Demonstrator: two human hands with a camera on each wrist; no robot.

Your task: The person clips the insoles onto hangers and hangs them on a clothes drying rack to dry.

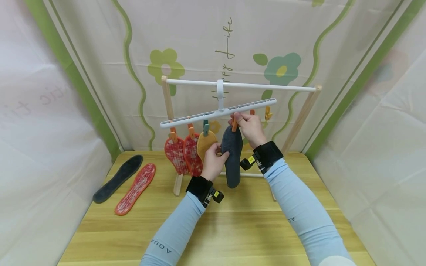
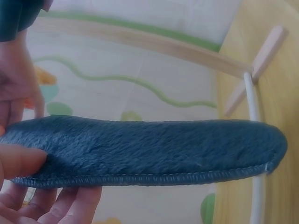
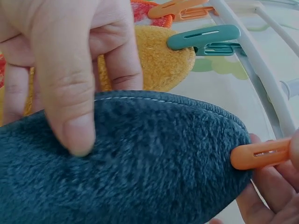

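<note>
Sleeves of pale blue cover both forearms, cut off at the lower edge of the head view, each ending in a black wrist strap. Between them hangs the dark insole (image 1: pixel 232 155), a plush, fuzzy teal-grey piece with a stitched rim, rounded at the toe and dangling heel-down above the bench (image 1: pixel 233 229). The left hand (image 1: pixel 213 160) grips its left edge near the middle: in the left wrist view the thumb (image 2: pixel 21 161) presses the pile while the other fingers curl under the rim, partly out of frame. The right hand (image 1: pixel 249 127) is curled at the toe, pinching an orange peg (image 3: pixel 261 154) of smooth plastic whose tip sits on the toe's edge; whether the peg actually bites the fabric is hard to make out, since the hand hides much of it.

That peg hangs from a white slotted hanger (image 1: pixel 217 114), hooked on a white rail (image 1: pixel 266 85) between wooden posts. Left of the dark insole hang a mustard insole (image 1: pixel 205 142) on a teal peg (image 3: pixel 203 37) and two red patterned insoles (image 1: pixel 183 153) on orange pegs; the hands partly cover the mustard one. Near the bench's left edge lie another dark insole (image 1: pixel 117 179) and a red one (image 1: pixel 135 189), side by side. A flower-printed cloth (image 1: pixel 283 37) backs everything.
</note>
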